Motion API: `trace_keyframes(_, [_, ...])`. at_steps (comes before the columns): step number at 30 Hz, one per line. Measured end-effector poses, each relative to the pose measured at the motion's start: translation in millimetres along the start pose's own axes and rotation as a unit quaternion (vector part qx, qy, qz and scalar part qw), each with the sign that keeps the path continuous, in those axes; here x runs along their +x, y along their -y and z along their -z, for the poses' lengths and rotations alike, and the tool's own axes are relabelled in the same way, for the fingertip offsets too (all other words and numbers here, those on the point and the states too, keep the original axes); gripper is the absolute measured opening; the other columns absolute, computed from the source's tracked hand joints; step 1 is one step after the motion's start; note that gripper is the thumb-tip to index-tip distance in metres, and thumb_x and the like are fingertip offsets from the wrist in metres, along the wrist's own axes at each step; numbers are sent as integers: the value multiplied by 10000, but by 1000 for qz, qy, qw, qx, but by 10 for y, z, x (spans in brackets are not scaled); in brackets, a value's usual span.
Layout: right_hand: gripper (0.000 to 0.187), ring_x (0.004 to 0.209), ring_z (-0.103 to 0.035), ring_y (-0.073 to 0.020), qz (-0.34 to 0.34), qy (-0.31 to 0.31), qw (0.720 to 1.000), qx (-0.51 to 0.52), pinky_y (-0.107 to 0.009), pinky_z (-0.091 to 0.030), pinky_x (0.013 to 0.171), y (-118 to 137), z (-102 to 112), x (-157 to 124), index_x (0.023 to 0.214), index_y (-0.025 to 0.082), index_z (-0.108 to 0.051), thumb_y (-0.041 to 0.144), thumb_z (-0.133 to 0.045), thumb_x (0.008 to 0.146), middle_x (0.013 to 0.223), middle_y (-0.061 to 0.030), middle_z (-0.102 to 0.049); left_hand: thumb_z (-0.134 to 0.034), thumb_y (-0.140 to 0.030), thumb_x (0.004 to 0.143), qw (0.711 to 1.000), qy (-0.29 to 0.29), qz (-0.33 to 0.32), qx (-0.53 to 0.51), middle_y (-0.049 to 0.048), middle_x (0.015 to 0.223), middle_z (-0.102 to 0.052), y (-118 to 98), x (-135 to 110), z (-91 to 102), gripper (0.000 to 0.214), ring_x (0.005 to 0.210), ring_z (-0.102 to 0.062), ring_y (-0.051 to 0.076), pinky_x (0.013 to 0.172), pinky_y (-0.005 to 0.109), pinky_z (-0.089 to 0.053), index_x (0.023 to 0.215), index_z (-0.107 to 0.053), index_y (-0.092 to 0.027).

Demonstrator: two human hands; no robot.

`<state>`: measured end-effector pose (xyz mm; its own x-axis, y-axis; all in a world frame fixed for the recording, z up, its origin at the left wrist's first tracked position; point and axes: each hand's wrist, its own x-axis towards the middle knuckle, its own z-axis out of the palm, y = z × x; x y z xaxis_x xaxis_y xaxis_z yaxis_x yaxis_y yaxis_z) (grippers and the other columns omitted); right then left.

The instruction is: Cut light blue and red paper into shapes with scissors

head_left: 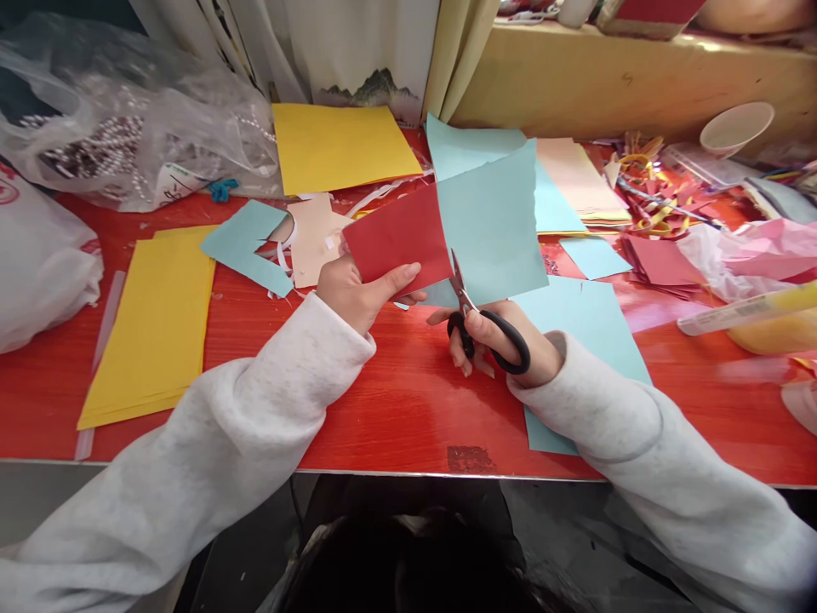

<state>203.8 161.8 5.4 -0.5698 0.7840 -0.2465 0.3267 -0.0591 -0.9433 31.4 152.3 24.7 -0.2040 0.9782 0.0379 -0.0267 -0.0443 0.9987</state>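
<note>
My left hand [357,289] pinches a red sheet of paper [396,240] held above the red table [383,400], thumb on its front. A light blue sheet [494,226] lies against the red one on its right side, also held up. My right hand [498,345] grips black-handled scissors [488,332], fingers through the loops. The blades point up into the lower edge of the papers, where red meets blue.
Yellow paper stacks [157,323] lie at left and at the back [341,145]. More blue sheets [587,323], peach paper [574,174] and coloured scraps [657,200] cover the right. Plastic bags [128,128] sit back left, a paper cup [734,128] back right.
</note>
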Motion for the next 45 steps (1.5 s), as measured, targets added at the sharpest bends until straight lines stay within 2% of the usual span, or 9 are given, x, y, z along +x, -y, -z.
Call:
trace_keyframes(9, [554,351,-385,-63,-14,-20,1000,-5,-237,-250,342,27,-17,-1,495,161,-508,678,-485,694,447,-22,-516,-728,-259,596,1000,-6,2,-7,-9,664,-648,-11,7,-5,185,517,-627,142,559,289,-562,672,-601,-148])
trace_keyframes(15, [489,345,-401,-72,-21,-43,999,13,-234,-240,343,43,-45,6,546,172,-499,644,-566,651,402,8,-495,-742,-275,583,1000,0,11,-17,7,648,-629,-10,9,10,216,558,-644,187,596,357,-559,679,-607,-137])
trace_keyframes(25, [435,315,-430,-79,12,-60,998,22,-236,-348,392,-11,-53,15,582,165,-515,580,-614,664,368,34,-486,-742,-267,579,999,12,16,-41,9,686,-651,25,33,11,211,519,-623,149,567,322,-565,683,-613,-136])
trace_keyframes(33, [396,296,-425,-81,-7,-64,997,49,-219,-333,347,-10,-59,13,653,162,-535,539,-655,642,366,42,-496,-748,-289,572,998,22,35,-51,16,675,-649,20,39,14,237,535,-625,152,570,308,-558,691,-611,-136])
trace_keyframes(38, [403,327,-434,-93,13,-58,998,38,-238,-346,375,-26,-49,20,621,173,-564,569,-599,685,350,36,-464,-735,-244,589,997,19,42,-58,2,612,-626,7,32,16,207,509,-612,139,550,293,-543,683,-600,-118])
trace_keyframes(42, [491,343,-420,-97,12,-49,998,26,-249,-301,353,-21,-39,22,464,189,-497,626,-558,680,355,0,-462,-714,-230,620,998,36,47,-34,-9,530,-584,18,47,37,178,492,-587,126,503,269,-514,653,-588,-109])
trace_keyframes(45, [522,348,-416,-99,7,-46,999,24,-254,-272,345,-21,-37,24,423,192,-478,646,-546,672,358,-11,-455,-710,-227,623,998,42,49,-26,-16,512,-570,27,56,45,173,485,-569,117,480,255,-496,640,-579,-116])
